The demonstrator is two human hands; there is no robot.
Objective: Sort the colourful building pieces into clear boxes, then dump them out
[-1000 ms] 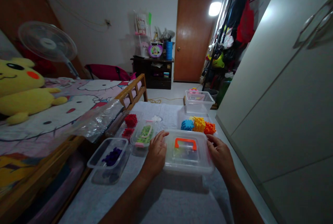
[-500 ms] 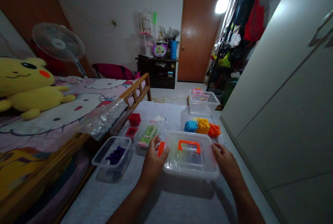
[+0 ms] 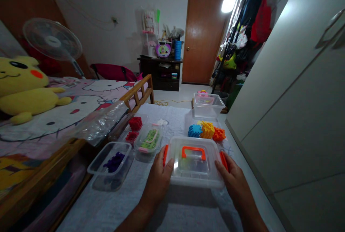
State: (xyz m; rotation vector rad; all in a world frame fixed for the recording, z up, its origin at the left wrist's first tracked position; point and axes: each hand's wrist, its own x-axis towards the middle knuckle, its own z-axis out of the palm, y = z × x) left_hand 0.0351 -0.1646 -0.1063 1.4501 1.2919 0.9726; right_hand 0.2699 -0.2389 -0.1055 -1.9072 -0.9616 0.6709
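Between my two hands is a clear plastic storage box (image 3: 194,174) with its lid on, an orange carry handle (image 3: 193,149) on top and orange latches at its sides. My left hand (image 3: 159,171) grips the left side, thumb on the lid's edge and fingers by the latch. On the opposite side my right hand (image 3: 230,171) holds on by the other latch, its thumb over the lid. Beyond the box lie blue (image 3: 195,130), yellow (image 3: 207,130) and orange (image 3: 219,134) toy pieces. The box's contents are blurred by the cloudy lid.
To the left stand an open clear container (image 3: 91,169) with dark purple pieces (image 3: 115,162), a green-patterned lidded box (image 3: 149,140) and red pieces (image 3: 135,123). An empty clear bin (image 3: 208,109) sits at the far end. A wooden bed rail (image 3: 137,91) and a white cabinet (image 3: 285,117) flank the table.
My right hand's fingers have moved onto the right latch, which now shows orange, and its thumb has come over the lid. My left fingers have closed in around the left latch.
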